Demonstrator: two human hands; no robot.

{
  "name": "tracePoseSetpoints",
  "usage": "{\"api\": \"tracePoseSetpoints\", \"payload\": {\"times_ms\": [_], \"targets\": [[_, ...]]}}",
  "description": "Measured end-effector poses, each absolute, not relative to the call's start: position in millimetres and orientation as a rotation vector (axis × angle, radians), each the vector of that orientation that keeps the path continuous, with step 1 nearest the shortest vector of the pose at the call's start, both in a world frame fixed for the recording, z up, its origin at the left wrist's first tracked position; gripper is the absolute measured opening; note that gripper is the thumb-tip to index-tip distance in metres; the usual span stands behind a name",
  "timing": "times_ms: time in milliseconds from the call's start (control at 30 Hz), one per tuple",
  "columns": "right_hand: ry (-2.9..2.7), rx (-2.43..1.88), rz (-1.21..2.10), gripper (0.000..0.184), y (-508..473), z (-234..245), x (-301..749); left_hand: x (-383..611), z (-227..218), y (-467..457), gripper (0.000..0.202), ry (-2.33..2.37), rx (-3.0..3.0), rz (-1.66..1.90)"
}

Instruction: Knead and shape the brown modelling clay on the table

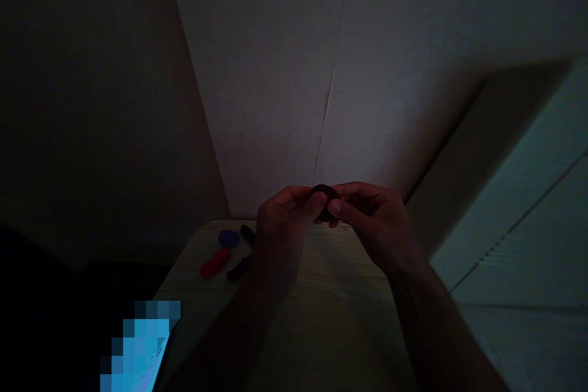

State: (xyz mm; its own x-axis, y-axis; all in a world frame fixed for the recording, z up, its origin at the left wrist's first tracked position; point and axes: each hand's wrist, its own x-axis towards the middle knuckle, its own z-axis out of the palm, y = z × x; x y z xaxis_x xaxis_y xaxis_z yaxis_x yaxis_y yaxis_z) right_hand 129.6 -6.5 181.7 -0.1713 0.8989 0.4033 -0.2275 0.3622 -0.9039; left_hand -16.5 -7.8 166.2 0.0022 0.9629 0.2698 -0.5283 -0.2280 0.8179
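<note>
Both hands meet in the middle of the head view, above a wooden table. Between the thumbs and fingers they hold a dark rounded lump of modelling clay (325, 190). My left hand (289, 208) pinches it from the left, the thumb pressed on its near face. From the right, my right hand (367, 208) grips the same lump, its thumb tip close to the other thumb. The fingers behind the lump are partly hidden. Left of my left wrist lie a red piece of clay (215, 263), a blue piece (228, 237) and two dark pieces (237, 268), partly covered by my forearm.
The pale wooden table (331, 312) ends against a light wall (271, 104) with a vertical seam. A white panelled piece of furniture (528, 226) stands on the right. At the lower left glows a blurred bright screen (147, 349). The room is dim.
</note>
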Motion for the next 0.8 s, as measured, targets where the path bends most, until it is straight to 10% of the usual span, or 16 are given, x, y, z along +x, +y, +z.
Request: {"api": "tracePoseSetpoints", "payload": {"times_ms": [267, 567, 800], "targets": [[-1.315, -0.568, 1.343, 0.019, -2.3, 181.8, 130.1, -17.4, 171.0, -12.1, 0.023, 0.37, 0.904, 1.309], [-1.559, -0.789, 0.359, 0.033, -14.1, 181.8, 126.1, -12.1, 171.8, -11.9, 0.013, 0.382, 0.775, 1.531], [-1.556, -0.768, 0.548, 0.029, -15.3, 181.3, 126.9, -14.5, 172.9, -14.3, 0.015, 0.427, 0.862, 1.465]]}}
